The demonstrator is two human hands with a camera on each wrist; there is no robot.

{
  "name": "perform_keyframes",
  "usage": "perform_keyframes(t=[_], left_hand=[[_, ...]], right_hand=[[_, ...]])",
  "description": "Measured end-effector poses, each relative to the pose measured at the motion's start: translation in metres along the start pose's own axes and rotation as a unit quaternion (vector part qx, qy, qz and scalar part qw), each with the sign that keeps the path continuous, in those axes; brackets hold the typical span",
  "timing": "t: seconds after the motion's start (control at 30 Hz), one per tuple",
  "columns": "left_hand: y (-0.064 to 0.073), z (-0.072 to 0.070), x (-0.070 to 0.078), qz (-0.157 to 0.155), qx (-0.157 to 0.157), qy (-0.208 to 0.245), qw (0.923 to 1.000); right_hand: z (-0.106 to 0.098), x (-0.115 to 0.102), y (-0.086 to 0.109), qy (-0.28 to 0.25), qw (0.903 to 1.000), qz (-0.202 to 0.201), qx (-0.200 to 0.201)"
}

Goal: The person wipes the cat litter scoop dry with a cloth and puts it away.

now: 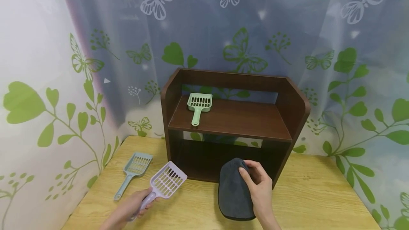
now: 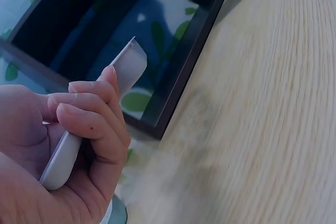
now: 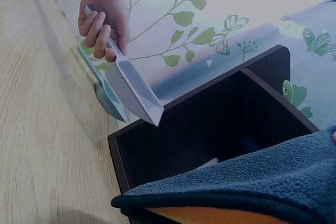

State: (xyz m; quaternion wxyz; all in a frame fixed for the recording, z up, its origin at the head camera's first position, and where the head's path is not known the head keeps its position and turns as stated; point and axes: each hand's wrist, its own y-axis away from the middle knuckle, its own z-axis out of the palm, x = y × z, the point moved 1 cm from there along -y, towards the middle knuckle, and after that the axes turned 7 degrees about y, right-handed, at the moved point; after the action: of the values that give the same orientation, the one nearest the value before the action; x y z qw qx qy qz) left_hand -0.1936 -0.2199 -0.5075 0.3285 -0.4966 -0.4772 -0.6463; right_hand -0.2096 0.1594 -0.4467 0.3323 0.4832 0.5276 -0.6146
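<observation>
My left hand grips the handle of a lilac litter scoop, its slotted head raised over the table in front of the shelf. In the left wrist view, the fingers curl round the handle of this scoop. A folded dark grey cloth hangs from my right hand, pinched at its upper edge between thumb and fingers. The right wrist view shows the fuzzy grey cloth with black edging and an orange underside. Left of the lilac scoop, a blue-grey litter scoop lies on the table.
A dark brown two-tier shelf stands at the back of the wooden table. On its upper tier, at the left, lies a green litter scoop. Leaf-and-butterfly curtains hang behind and at the sides.
</observation>
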Motion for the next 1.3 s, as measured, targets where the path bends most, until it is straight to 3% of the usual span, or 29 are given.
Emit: perform_keyframes(t=[0.33, 0.63, 0.83, 1.1, 1.3], left_hand=[[-0.015, 0.032, 0.01, 0.031, -0.016, -0.001, 0.9994], [-0.032, 0.066, 0.021, 0.054, -0.033, -0.001, 0.998], [-0.042, 0.091, 0.031, 0.06, -0.038, -0.005, 0.9975], [-0.055, 0.12, 0.046, 0.077, -0.06, 0.002, 0.9952], [-0.058, 0.136, 0.055, 0.086, -0.067, 0.001, 0.994]], right_hand=[[-0.004, 0.003, -0.001, 0.017, 0.9997, 0.019, 0.002], [-0.008, 0.001, -0.003, 0.044, 0.9987, -0.015, 0.02], [-0.01, -0.008, -0.01, 0.068, 0.9949, -0.07, 0.022], [-0.003, -0.021, -0.019, 0.085, 0.9806, -0.176, 0.005], [0.012, -0.02, -0.014, 0.098, 0.9744, -0.201, -0.017]])
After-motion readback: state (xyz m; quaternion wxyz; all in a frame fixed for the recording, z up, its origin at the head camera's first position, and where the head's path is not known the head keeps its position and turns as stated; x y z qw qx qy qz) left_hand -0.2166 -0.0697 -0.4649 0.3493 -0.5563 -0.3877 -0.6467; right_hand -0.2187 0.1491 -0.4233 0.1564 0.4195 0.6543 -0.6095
